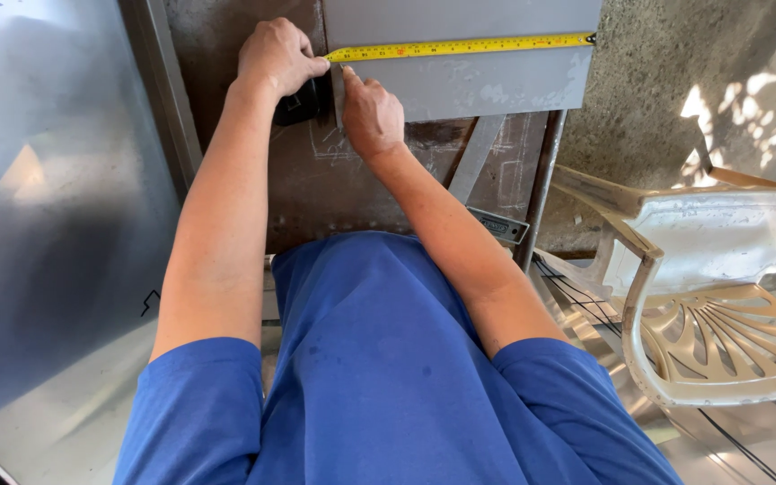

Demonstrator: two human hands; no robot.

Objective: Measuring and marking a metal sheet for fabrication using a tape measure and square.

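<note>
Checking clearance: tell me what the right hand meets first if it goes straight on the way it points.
The right hand points up-frame; its fingertips already touch the yellow tape measure stretched over the grey metal sheet.

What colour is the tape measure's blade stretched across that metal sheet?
Yellow with dark markings; the tape blade shows clearly in the head view.

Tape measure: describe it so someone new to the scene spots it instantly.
Start at the grey sheet-metal panel lying on the rusty workbench at top centre. The tape measure is the yellow blade stretched across that panel, from the left hand to the panel's right edge. It is the only bright yellow, marked strip there.
</note>
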